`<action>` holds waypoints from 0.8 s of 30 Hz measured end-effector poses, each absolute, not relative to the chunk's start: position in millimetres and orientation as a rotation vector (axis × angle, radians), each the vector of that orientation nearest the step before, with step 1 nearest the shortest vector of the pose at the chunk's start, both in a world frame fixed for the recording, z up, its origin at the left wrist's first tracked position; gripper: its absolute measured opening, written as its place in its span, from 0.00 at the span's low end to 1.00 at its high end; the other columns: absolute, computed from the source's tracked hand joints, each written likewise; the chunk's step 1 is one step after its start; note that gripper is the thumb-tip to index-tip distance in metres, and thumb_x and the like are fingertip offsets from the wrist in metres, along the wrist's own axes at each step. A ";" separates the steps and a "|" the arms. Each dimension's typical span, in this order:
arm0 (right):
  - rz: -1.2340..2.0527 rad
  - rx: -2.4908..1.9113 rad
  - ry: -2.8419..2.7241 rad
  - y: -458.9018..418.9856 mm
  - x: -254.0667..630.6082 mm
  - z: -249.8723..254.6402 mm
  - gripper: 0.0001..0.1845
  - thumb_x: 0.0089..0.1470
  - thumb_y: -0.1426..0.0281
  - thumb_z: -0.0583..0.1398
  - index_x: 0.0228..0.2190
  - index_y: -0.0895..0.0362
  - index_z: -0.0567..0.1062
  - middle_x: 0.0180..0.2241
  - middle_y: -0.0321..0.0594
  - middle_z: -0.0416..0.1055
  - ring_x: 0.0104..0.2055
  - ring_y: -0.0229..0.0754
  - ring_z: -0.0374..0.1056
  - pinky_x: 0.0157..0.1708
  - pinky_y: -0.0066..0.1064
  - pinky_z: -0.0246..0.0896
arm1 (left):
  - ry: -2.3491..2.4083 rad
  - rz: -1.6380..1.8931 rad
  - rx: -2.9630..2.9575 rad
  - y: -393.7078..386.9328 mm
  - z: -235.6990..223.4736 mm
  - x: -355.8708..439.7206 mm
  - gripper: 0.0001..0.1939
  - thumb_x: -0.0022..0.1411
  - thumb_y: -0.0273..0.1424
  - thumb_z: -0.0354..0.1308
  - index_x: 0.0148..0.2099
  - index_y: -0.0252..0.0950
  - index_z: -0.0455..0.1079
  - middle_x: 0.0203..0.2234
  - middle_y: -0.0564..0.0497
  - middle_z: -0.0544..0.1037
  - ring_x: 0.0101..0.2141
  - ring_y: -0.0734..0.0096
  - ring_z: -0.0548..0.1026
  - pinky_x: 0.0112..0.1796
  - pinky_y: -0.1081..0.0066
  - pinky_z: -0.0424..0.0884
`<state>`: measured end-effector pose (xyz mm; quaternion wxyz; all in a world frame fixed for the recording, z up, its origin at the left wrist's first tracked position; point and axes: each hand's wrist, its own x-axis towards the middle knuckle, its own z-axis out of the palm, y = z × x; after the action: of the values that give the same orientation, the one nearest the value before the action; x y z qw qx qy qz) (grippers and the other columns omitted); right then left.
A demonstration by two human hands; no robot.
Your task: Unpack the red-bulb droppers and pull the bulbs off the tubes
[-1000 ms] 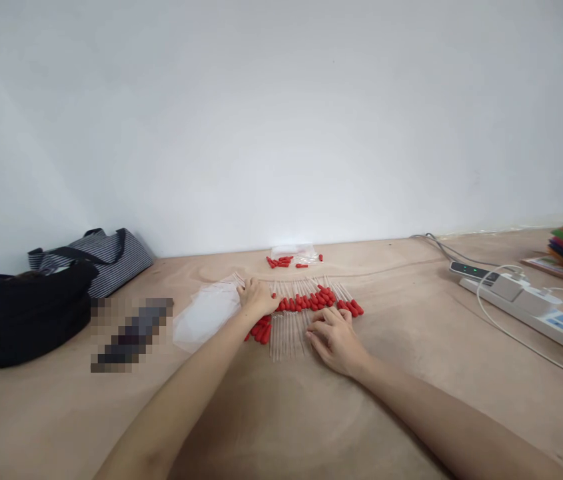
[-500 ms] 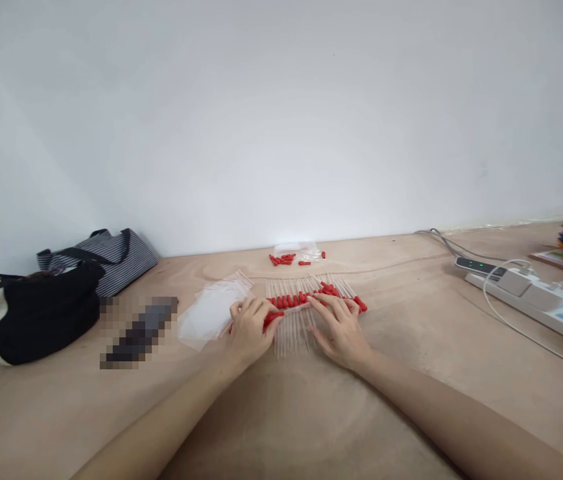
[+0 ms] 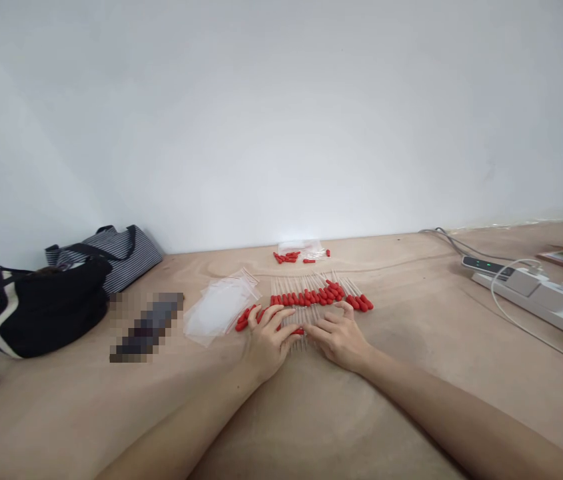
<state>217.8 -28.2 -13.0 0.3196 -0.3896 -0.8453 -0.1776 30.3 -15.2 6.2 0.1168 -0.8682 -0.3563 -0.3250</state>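
My left hand (image 3: 274, 340) is closed, with thumb and fingertips pinching a red rubber dropper bulb (image 3: 299, 331) that lies sideways between my hands. At the bulb's right end, my right hand (image 3: 338, 335) pinches what looks like a clear thin tube, mostly hidden by its fingers. Loose clear dropper tubes (image 3: 302, 316) lie side by side under and between the hands. Just behind, droppers with red bulbs (image 3: 306, 297) form a row, their tubes pointing at the wall. More loose red bulbs (image 3: 242, 319) sit partly hidden by my left hand.
Clear zip bags (image 3: 221, 305) are piled left of the hands. A small bag (image 3: 301, 249) and several red bulbs (image 3: 287, 257) are near the wall. A black bag (image 3: 56, 310), a striped bag (image 3: 131, 257) and a pixelated dark object (image 3: 148, 327) stand left; a power strip (image 3: 536, 293) with cables lies right.
My left hand has moved right and nearer with a red bulb. My right hand has drawn back toward me, and the fingertips of both hands now meet over the tubes.
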 end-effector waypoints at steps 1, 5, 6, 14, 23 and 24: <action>-0.474 -1.027 -2.241 -28.8 218.1 -12.5 0.14 0.54 0.74 0.50 0.38 0.50 0.72 0.19 0.33 0.67 0.27 0.36 0.59 0.47 0.41 0.35 | -1.036 -0.934 -2.535 -15.3 6.3 29.9 0.07 0.57 0.34 0.53 0.35 0.44 0.72 0.42 0.51 0.74 0.45 0.61 0.66 0.47 0.53 0.48; -0.505 -1.014 -2.303 -30.7 219.5 -9.7 0.18 0.51 0.78 0.50 0.39 0.49 0.71 0.19 0.33 0.66 0.28 0.37 0.58 0.48 0.42 0.34 | -0.996 -0.904 -2.505 -17.0 6.9 29.1 0.07 0.57 0.31 0.53 0.34 0.44 0.72 0.45 0.50 0.72 0.48 0.57 0.65 0.47 0.49 0.47; -0.503 -1.011 -2.313 -30.9 220.0 -9.0 0.18 0.51 0.78 0.50 0.40 0.48 0.71 0.19 0.33 0.66 0.28 0.37 0.58 0.48 0.42 0.34 | -0.990 -0.902 -2.496 -17.4 6.9 29.0 0.07 0.57 0.31 0.53 0.34 0.44 0.72 0.45 0.50 0.72 0.48 0.56 0.64 0.47 0.48 0.47; -0.450 -1.010 -2.379 -32.2 224.1 -5.9 0.24 0.49 0.78 0.51 0.46 0.45 0.67 0.19 0.33 0.67 0.29 0.38 0.57 0.48 0.43 0.34 | -0.978 -0.901 -2.473 -18.4 5.5 30.5 0.08 0.57 0.29 0.52 0.32 0.43 0.72 0.45 0.50 0.72 0.48 0.56 0.64 0.47 0.47 0.47; -0.375 -1.144 -2.247 -27.8 238.1 -5.5 0.20 0.53 0.77 0.47 0.47 0.54 0.66 0.26 0.37 0.71 0.29 0.37 0.61 0.45 0.39 0.38 | -1.274 -1.127 -2.457 -9.9 10.7 15.1 0.09 0.58 0.32 0.50 0.33 0.41 0.72 0.37 0.48 0.73 0.41 0.62 0.68 0.44 0.57 0.58; -0.364 -1.181 -2.209 -26.1 239.3 -6.6 0.18 0.54 0.77 0.47 0.44 0.56 0.67 0.29 0.39 0.71 0.29 0.37 0.61 0.43 0.38 0.40 | -1.349 -1.174 -2.475 -6.2 11.8 10.6 0.09 0.59 0.32 0.49 0.35 0.40 0.71 0.35 0.48 0.72 0.38 0.65 0.69 0.41 0.62 0.62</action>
<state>239.3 -26.1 -6.6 0.3003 -0.4450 -0.8324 -0.1373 10.6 -6.2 11.8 0.0442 -0.8097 -0.4414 -0.3841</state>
